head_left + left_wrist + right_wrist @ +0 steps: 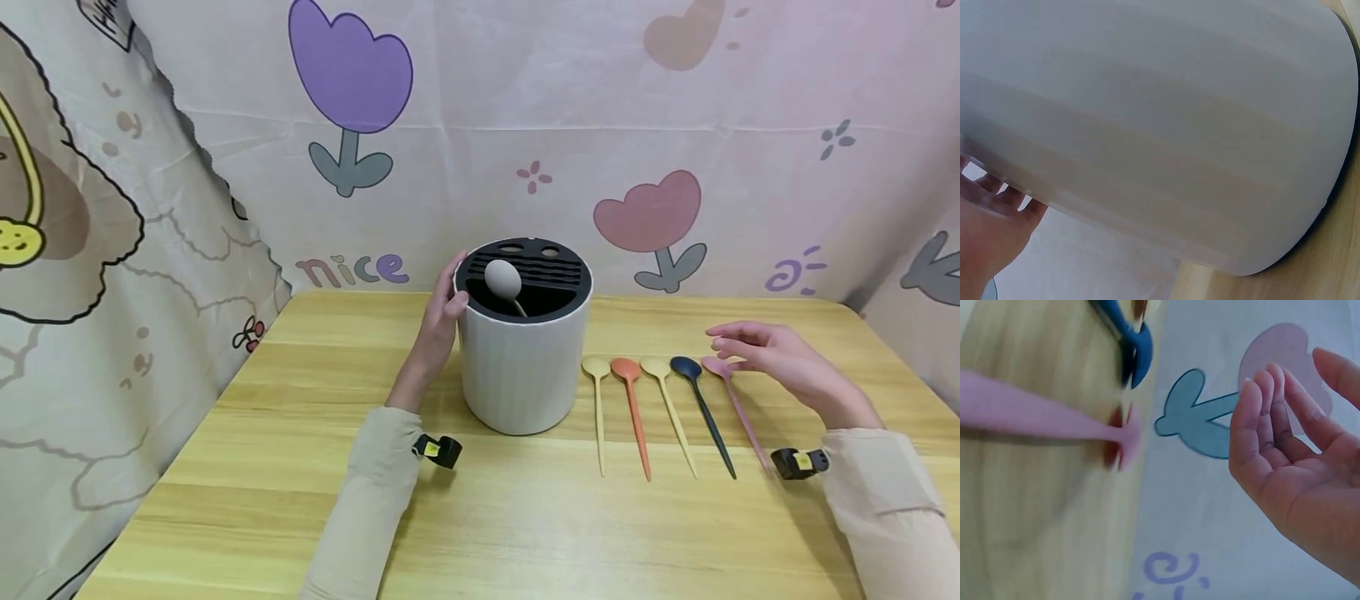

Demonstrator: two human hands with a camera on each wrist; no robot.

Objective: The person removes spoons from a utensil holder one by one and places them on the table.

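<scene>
My left hand [437, 321] holds the upper left side of a white ribbed utensil holder [517, 375], its thumb by the black rim. In the left wrist view the fingers reach along the holder's wall [1166, 125]. A pale spoon [502, 279] stands in the holder's large opening, bowl up, its lower handle hidden. On the right, my right hand [787, 362] hovers over the bowl end of a pink spoon [738, 404], fingers loosely bent and holding nothing. In the right wrist view the pink spoon [1035, 412] lies apart from the hand [1304, 462].
Between the holder and the pink spoon lie a cream spoon [598, 408], an orange spoon [634, 408], another cream spoon [673, 408] and a dark blue spoon [705, 408], side by side on the wooden table [525, 533]. Behind the table hangs a patterned cloth [480, 167].
</scene>
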